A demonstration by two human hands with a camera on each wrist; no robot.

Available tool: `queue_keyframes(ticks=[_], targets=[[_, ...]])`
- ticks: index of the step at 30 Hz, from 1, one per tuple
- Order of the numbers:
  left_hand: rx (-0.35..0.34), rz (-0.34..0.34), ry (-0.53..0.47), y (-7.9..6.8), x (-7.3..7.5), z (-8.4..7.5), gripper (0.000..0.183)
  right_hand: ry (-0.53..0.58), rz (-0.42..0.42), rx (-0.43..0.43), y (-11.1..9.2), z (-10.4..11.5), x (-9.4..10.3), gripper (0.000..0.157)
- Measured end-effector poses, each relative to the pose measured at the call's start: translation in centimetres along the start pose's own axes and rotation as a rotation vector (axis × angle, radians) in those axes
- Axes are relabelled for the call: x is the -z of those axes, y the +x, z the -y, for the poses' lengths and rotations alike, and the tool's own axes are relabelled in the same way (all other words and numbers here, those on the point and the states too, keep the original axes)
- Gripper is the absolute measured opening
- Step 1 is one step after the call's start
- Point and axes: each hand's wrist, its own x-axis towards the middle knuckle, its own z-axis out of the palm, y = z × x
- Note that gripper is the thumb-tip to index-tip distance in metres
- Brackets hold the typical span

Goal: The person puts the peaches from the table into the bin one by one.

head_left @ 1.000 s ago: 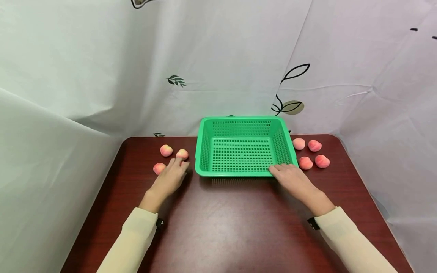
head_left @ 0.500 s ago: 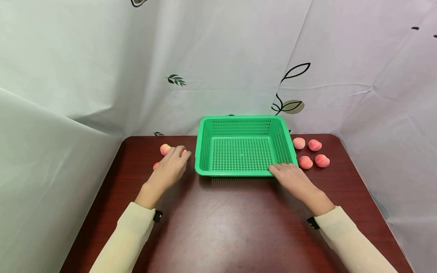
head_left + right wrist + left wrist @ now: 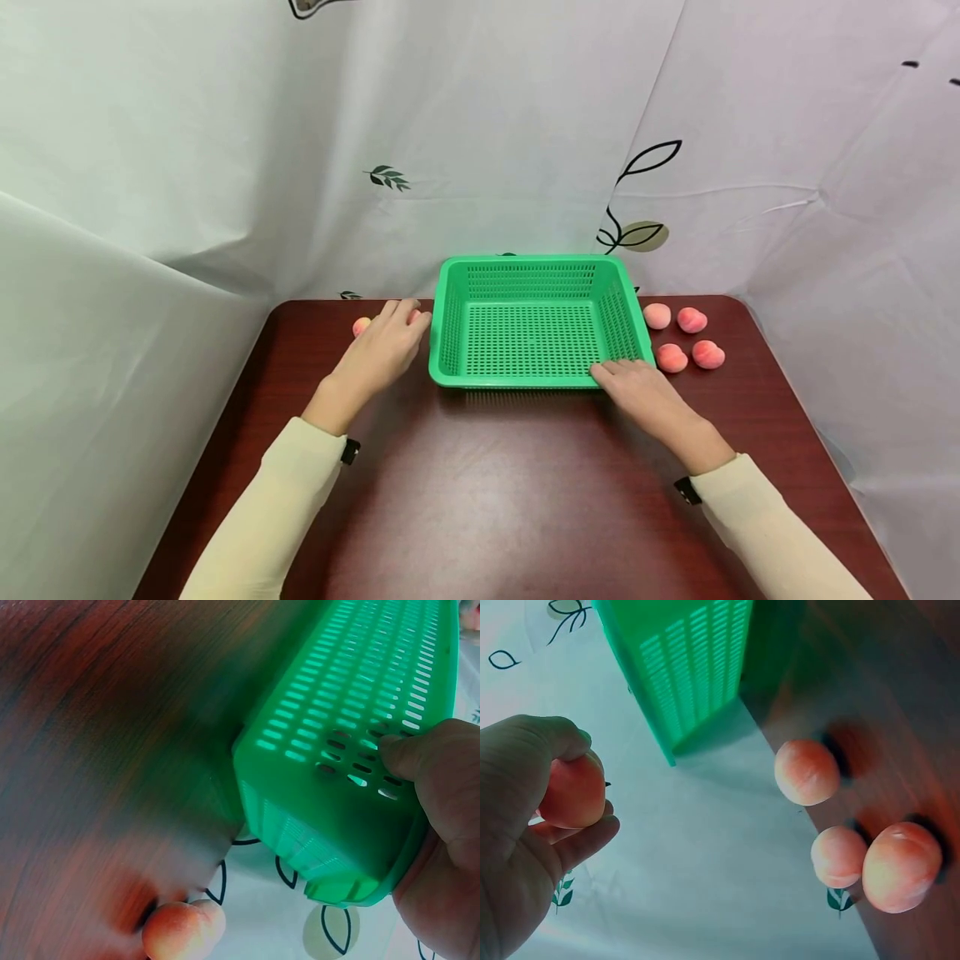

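Note:
My left hand [image 3: 381, 346] grips a peach [image 3: 574, 791] between thumb and fingers, just left of the green plastic basket [image 3: 528, 382]. In the left wrist view the held peach hangs clear of the table, and three other peaches lie there, one of them here [image 3: 806, 772]. The head view shows only one of these, a peach [image 3: 362, 326] beyond the hand; the others are hidden by the hand. My right hand [image 3: 645, 396] holds the basket's near right corner, its thumb pressed on the slotted outer wall [image 3: 315, 735] and its fingers over the rim. The basket stands upright with nothing inside.
Several more peaches [image 3: 671, 358] lie right of the basket on the dark red wooden table [image 3: 495, 500]. A pale cloth wall [image 3: 510, 150] with leaf prints rises right behind the table's back edge, and more cloth hangs on both sides.
My left hand has taken hold of a peach and moved up and right with it, toward the basket's left side. My right hand and the basket have stayed put.

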Motion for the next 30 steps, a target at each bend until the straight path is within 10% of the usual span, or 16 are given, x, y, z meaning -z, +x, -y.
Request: queue_keyframes(ticks=[16,30], targets=[[-0.023,0.011,-0.056,3.7,-0.7,0.9,0.014,-0.002,-0.010,0.002,0.0,0.0,-0.1,0.023],[0.047,0.233,-0.139,7.8,-1.7,0.7,0.021,-0.002,0.008,-0.005,0.0,0.1,0.1,0.022]])
